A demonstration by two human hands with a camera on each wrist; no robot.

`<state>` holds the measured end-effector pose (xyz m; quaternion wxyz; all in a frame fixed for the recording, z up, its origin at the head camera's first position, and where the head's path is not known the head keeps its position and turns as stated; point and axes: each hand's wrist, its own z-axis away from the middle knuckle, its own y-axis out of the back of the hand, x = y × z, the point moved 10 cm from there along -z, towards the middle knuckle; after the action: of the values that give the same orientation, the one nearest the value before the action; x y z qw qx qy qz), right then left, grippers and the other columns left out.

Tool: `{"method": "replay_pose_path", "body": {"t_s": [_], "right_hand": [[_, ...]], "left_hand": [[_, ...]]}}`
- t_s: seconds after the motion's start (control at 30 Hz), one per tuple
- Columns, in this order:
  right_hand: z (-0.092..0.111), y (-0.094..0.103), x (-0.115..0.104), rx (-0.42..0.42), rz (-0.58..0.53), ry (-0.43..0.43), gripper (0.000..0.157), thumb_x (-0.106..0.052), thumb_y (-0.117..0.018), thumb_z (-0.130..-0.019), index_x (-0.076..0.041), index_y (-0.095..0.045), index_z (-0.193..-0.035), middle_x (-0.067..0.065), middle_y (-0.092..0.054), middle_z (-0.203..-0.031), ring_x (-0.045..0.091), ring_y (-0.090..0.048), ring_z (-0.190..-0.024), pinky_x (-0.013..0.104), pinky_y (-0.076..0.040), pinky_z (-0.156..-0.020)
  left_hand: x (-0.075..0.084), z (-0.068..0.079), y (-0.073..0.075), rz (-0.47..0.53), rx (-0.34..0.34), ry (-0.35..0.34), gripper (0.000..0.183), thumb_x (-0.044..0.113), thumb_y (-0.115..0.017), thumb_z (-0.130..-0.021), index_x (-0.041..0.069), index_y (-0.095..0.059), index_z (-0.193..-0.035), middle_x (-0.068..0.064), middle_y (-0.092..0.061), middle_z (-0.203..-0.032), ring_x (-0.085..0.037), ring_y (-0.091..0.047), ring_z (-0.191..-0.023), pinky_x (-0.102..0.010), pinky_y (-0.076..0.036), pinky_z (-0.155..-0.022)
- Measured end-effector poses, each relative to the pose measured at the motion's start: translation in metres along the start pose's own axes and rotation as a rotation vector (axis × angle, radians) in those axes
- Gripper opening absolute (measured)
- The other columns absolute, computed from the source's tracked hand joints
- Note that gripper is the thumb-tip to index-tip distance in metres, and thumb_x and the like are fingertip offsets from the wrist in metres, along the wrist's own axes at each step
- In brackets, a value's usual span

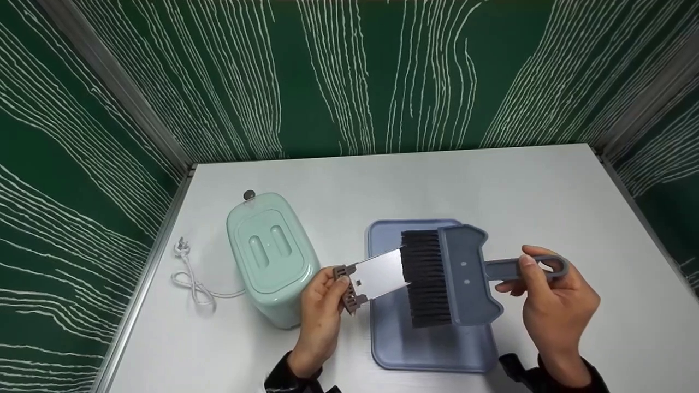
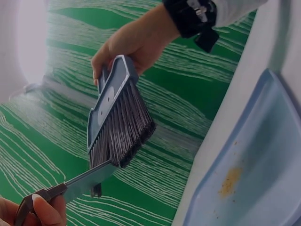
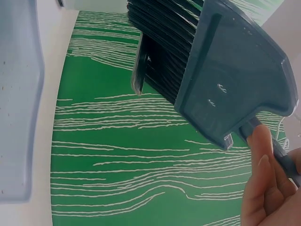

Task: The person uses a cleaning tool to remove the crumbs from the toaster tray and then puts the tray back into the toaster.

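Observation:
My left hand (image 1: 322, 311) pinches the brown end of a metal crumb tray (image 1: 379, 275) between thumb and fingers. In my right hand (image 1: 562, 305) is the handle of a grey-blue hand brush (image 1: 472, 275), gripped near its looped end. The dark bristles (image 1: 428, 278) overlap the far end of the crumb tray, and the left wrist view shows them against its edge. Both are held above a blue-grey tray (image 1: 437, 357) on the table. Yellowish crumbs (image 2: 230, 181) lie on that tray in the left wrist view.
A mint-green toaster (image 1: 273, 245) with a lid over its top stands left of the tray, close to my left hand. Its white cord and plug (image 1: 191, 278) lie on the table at the far left. Green walls with white lines surround the white table (image 1: 491, 185).

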<state>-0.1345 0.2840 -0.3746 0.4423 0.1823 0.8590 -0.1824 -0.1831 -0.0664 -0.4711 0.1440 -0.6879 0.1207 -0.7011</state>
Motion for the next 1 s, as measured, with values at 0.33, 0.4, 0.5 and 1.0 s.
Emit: {"method": "replay_pose_path", "body": {"t_s": [0.33, 0.4, 0.5, 1.0], "right_hand": [[-0.006, 0.014, 0.006, 0.129, -0.098, -0.051, 0.014, 0.016, -0.062, -0.095, 0.019, -0.069, -0.107, 0.01, -0.075, -0.077, 0.013, -0.065, -0.045, 0.016, -0.052, -0.05], [-0.007, 0.016, 0.007, 0.149, -0.129, -0.067, 0.014, 0.016, -0.061, -0.094, 0.019, -0.069, -0.106, 0.011, -0.075, -0.077, 0.013, -0.065, -0.045, 0.016, -0.052, -0.05], [-0.008, 0.017, 0.008, 0.174, -0.174, -0.087, 0.013, 0.017, -0.061, -0.093, 0.02, -0.068, -0.104, 0.013, -0.074, -0.077, 0.014, -0.065, -0.044, 0.017, -0.052, -0.049], [-0.011, 0.027, 0.013, 0.236, -0.199, -0.105, 0.011, 0.019, -0.059, -0.091, 0.018, -0.069, -0.097, 0.016, -0.071, -0.076, 0.017, -0.063, -0.043, 0.022, -0.052, -0.043]], "left_hand": [[-0.002, 0.0, -0.001, 0.006, 0.001, 0.022, 0.014, -0.001, -0.053, -0.102, -0.011, -0.057, -0.112, -0.015, -0.071, -0.097, -0.016, -0.063, -0.074, -0.022, -0.051, -0.058], [-0.002, 0.0, -0.001, 0.008, 0.002, 0.025, 0.015, -0.002, -0.053, -0.102, -0.011, -0.057, -0.112, -0.015, -0.071, -0.097, -0.016, -0.064, -0.074, -0.022, -0.051, -0.058], [-0.003, 0.0, 0.0, 0.012, 0.007, 0.03, 0.015, -0.002, -0.053, -0.101, -0.011, -0.057, -0.112, -0.014, -0.071, -0.097, -0.016, -0.064, -0.075, -0.022, -0.051, -0.059], [-0.002, 0.0, 0.001, 0.014, 0.01, 0.013, 0.015, -0.002, -0.054, -0.101, -0.011, -0.058, -0.112, -0.014, -0.071, -0.096, -0.017, -0.066, -0.077, -0.024, -0.053, -0.062]]}}
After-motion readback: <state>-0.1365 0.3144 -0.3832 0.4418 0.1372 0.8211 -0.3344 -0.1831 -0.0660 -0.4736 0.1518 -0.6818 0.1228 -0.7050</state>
